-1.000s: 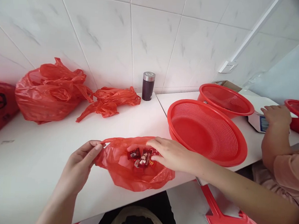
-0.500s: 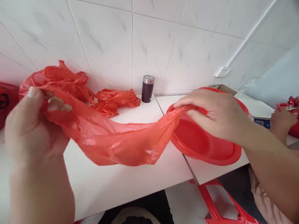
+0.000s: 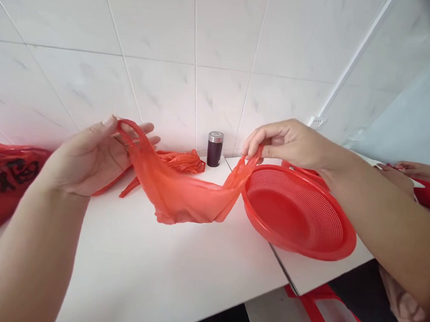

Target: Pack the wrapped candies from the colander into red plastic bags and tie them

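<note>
We hold red bag (image 3: 189, 198) above bench (image 3: 164, 269), left of basket (image 3: 280, 213): right hand (image 3: 287, 143) pinches end nearest basket; left hand (image 3: 94, 158), spread, not clenched, supports end farthest from basket, likely so bag hangs slung between.

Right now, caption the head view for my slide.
Red plastic bag slung between open left hand and pinching right hand, above a white table near red perforated basket.

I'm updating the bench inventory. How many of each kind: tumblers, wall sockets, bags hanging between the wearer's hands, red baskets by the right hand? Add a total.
Dark tumbler: 1
Wall socket: 1
Red bag: 1
Red baskets: 2 (rear basket mostly hidden)
Total: 5
</note>
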